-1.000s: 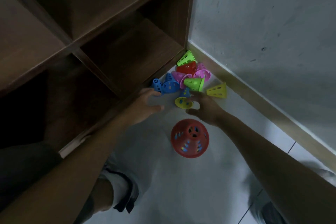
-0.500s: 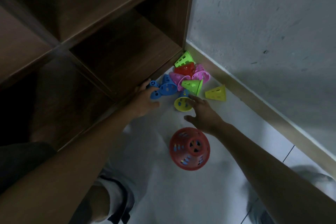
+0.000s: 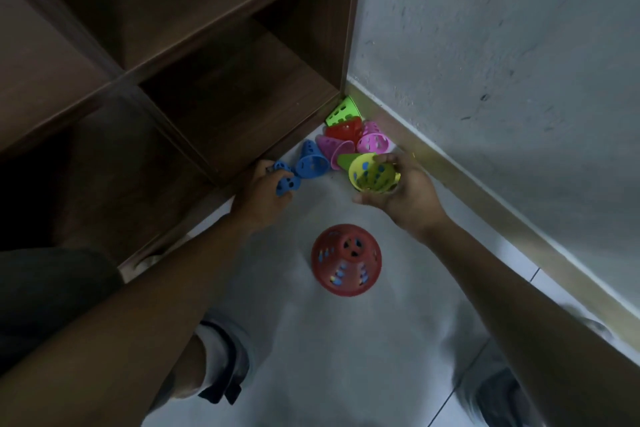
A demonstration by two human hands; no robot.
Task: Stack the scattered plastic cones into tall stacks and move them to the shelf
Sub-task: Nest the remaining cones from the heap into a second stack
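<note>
My right hand [image 3: 401, 194] holds a yellow cone [image 3: 372, 173] with its open mouth facing me, a little above the floor. My left hand [image 3: 259, 196] grips a blue cone [image 3: 285, 180] at the shelf's foot. Another blue cone [image 3: 311, 161] lies beside it. Further back in the corner lie pink cones [image 3: 337, 149], a red cone [image 3: 344, 130] and a green cone [image 3: 341, 113]. A stack of cones topped by a red one [image 3: 346, 263] stands upright on the floor between my arms. The brown wooden shelf [image 3: 207, 80] fills the upper left.
A grey wall [image 3: 502, 62] with a pale skirting board [image 3: 485, 204] closes off the right side. The floor is light tile [image 3: 311, 357]. My knees and trouser cuffs show at the bottom.
My right hand has picked up the yellow cone from the floor and turned its mouth up. My left hand has closed round the blue cone by the shelf.
</note>
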